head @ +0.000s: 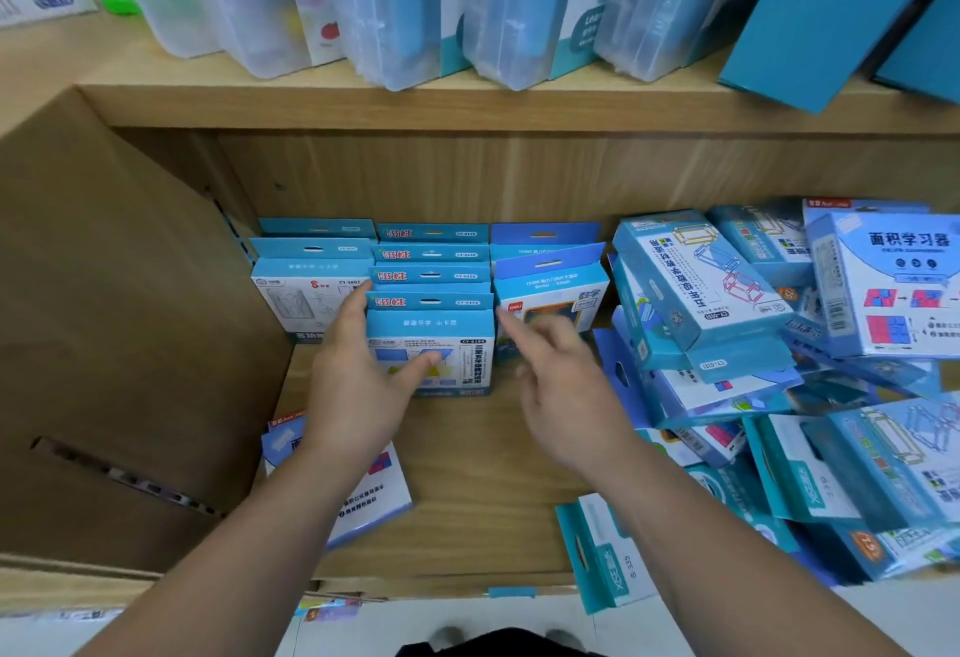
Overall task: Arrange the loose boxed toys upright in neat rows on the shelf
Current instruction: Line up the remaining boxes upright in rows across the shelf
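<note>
Standing by the light wooden shelf (pixel 467 474), I see three short rows of blue cardboard toy boxes upright against the back-left corner. The step in hand looks to be squaring up the middle row.

The left hand (pixel 358 391) is spread around the near-left corner of the front blue box with the triangle picture (pixel 441 344). The thumb lies across its face and the straight fingers run up its left side, in the gap beside the left row of white-fronted boxes (pixel 306 287). It presses rather than pinches.

The right hand (pixel 566 386) is blurred, its fingers loosely spread and holding nothing. The forefinger points at the gap between that box and the orange-windowed blue box (pixel 550 293) that fronts the right row.

Most of the work is not yet done. A tumbled heap of blue-and-white boxes (pixel 727 318) fills the shelf's right half. A flat white-and-blue box (pixel 363 495) lies face up near the front edge, partly under the left forearm.

My guess is that the next move calls for nudging the front box flush with its neighbours. After that, a box from the heap would need turning hang-tab up and standing in front of its matching row.
</note>
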{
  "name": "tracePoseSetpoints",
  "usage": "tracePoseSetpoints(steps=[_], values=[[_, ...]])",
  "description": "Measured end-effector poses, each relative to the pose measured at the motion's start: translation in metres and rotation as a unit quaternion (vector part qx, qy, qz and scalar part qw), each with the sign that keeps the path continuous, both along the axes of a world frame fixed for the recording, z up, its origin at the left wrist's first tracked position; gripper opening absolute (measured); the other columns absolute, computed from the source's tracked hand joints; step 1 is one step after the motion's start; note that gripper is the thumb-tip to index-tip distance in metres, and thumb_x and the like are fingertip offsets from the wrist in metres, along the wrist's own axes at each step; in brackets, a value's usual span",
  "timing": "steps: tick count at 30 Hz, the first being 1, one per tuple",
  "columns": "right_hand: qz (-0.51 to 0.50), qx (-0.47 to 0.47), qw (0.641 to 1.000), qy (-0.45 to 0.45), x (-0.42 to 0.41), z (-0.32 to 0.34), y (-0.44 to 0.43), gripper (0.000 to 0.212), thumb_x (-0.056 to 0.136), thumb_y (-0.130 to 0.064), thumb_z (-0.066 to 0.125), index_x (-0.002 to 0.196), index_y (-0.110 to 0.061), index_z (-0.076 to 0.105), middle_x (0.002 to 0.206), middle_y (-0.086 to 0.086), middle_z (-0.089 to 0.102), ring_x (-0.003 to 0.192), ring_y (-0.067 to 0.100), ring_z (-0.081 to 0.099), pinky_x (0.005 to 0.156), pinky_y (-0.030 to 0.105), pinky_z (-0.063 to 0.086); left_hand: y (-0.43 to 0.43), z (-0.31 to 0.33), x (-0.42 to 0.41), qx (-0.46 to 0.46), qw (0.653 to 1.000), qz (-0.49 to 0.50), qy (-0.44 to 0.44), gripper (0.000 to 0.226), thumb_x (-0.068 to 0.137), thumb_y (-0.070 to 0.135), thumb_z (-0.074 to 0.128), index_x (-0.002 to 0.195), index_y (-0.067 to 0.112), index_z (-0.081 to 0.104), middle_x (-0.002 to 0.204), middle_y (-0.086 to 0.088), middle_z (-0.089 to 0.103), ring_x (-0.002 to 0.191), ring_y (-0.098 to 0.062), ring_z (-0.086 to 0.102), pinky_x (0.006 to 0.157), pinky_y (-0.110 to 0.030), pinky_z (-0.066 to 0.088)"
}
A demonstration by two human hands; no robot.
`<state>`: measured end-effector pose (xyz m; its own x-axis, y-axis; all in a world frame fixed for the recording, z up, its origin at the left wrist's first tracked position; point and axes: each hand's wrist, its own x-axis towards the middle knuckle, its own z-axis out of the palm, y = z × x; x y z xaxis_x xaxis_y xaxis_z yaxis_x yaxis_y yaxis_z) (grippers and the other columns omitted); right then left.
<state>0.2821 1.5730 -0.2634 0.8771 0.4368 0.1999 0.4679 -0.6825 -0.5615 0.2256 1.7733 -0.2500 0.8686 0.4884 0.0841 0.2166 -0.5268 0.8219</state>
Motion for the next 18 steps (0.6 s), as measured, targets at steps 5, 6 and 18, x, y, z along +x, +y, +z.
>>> tracePoseSetpoints(steps=[5,6,18], values=[[-0.089,-0.11,0.964,-0.225,0.024,0.02,0.001,0.057,0.081,-0.005,0.069,0.137,-0.01,0.057,0.137,0.019,0.051,0.126,0.039,0.047,0.104,0.05,0.046,0.002,-0.001,0.0,-0.014,1.0,-0.01,-0.001,0.09,0.076,0.034,0.084,0.148,0.039,0.031,0.137,0.013,0.057,0.124,-0.007,0.057,0.098,-0.04,0.056],[-0.092,-0.131,0.961,-0.226,0.03,0.021,0.002,0.059,0.08,-0.007,0.072,0.136,-0.01,0.056,0.139,0.02,0.05,0.129,0.04,0.046,0.106,0.05,0.044,0.001,-0.002,-0.001,-0.015,1.0,-0.009,-0.003,0.09,0.076,0.034,0.083,0.148,0.039,0.03,0.136,0.013,0.058,0.123,-0.007,0.057,0.097,-0.041,0.056],[-0.179,-0.128,0.96,-0.17,0.051,0.016,0.028,0.068,0.07,-0.031,0.087,0.128,-0.019,0.053,0.136,0.014,0.047,0.111,0.034,0.051,0.084,0.045,0.05,-0.002,-0.002,-0.001,-0.017,1.0,-0.007,-0.008,0.08,0.079,0.032,0.081,0.146,0.031,0.038,0.135,0.011,0.059,0.119,-0.005,0.058,0.093,-0.029,0.055]])
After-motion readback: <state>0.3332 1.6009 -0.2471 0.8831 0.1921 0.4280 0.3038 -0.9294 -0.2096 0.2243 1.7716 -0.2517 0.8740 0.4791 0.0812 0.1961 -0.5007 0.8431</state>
